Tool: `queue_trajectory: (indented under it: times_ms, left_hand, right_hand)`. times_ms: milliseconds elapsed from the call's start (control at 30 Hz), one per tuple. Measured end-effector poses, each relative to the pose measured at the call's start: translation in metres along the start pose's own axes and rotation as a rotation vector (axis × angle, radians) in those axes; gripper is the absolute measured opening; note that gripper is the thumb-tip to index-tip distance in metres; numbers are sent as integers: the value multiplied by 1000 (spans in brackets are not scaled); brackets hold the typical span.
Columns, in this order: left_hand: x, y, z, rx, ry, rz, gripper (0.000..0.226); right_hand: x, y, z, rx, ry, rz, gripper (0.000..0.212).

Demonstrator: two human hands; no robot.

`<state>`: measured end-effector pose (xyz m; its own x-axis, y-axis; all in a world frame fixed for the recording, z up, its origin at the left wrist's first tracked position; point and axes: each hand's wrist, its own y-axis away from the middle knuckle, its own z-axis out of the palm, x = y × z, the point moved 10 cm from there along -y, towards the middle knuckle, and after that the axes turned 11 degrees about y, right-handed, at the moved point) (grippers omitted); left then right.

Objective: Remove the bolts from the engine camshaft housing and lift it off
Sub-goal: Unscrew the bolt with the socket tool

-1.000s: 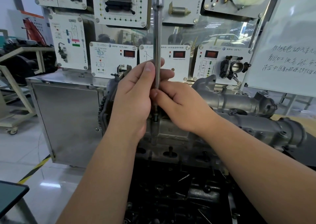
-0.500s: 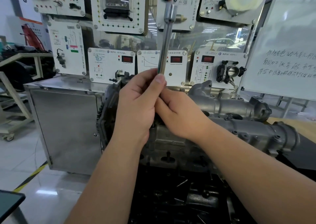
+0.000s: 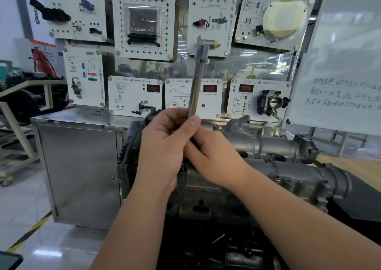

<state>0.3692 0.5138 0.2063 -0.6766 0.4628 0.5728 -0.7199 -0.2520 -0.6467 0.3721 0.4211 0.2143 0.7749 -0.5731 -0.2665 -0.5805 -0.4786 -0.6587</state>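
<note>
Item: camshaft housing [image 3: 288, 166], cast grey metal, seated on top of the engine [image 3: 206, 203] in front of the person. Long axis runs left to right across the view, the right end angled a little nearer the camera. Several bolt bosses show along its near flange.

Handling, as judged: heavy, rigid, not fragile. Surfaces are probably oily and slippery. Once the bolts are out it likely wants two hands, one under each end, lifted straight up to clear the seating.

Item: socket extension bar [image 3: 195, 84], polished steel, long and thin. Stands nearly upright, its top leaning slightly right; socket end [image 3: 201, 52] uppermost, lower end hidden behind the hands at the housing's left end. Whether it sits on a bolt cannot be told. Stiff, smooth, apt to slip when twisted by fingers.

Grip, left hand [image 3: 165, 146]: clenched around the bar's lower shank, thumb laid along it.

Grip, right hand [image 3: 214, 156]: fingers tucked against the bar just below the left thumb; whether they pinch the bar cannot be told.

Background: display board of instrument panels [image 3: 144, 22], steel cabinet [image 3: 82, 166].
</note>
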Motion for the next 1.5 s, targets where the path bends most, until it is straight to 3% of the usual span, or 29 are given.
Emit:
queue_trajectory:
  times_ms: [200,400,500,700,833,900,1000,1133,1267,1400,1500]
  left_hand:
    - [2,-1,4,-53,-67,-17,25]
    - [6,-1,-1,13,39,30,21]
    - [3,-2,-2,7,63,3,19]
    - [-2,-2,1,-55,-19,-61,27]
    - [2,-2,-4,8,27,-31,19]
    - [2,-1,-7,36,62,-12,2]
    - [4,0,-9,68,66,17,18]
    - [2,0,-5,38,27,2,2]
    - [-1,0,0,-6,-50,-5,31]
    - [-2,0,-6,55,-2,5,26]
    - [-6,0,-2,2,13,-13,26]
  right_hand:
    - [-2,-2,11,-112,39,-7,29]
    - [-5,-1,1,-5,1,-37,19]
    - [-9,0,-5,53,30,-61,31]
    - [-4,0,4,-25,47,-19,24]
    - [-6,1,5,-38,51,-34,26]
    - [-6,1,4,-28,43,-37,27]
    - [-7,3,0,-2,35,-39,13]
    - [-6,3,-3,23,22,-28,18]
    - [-2,2,1,-6,48,-7,25]
    - [-7,3,2,-27,70,-29,25]
    - [-7,3,3,-35,70,-26,27]
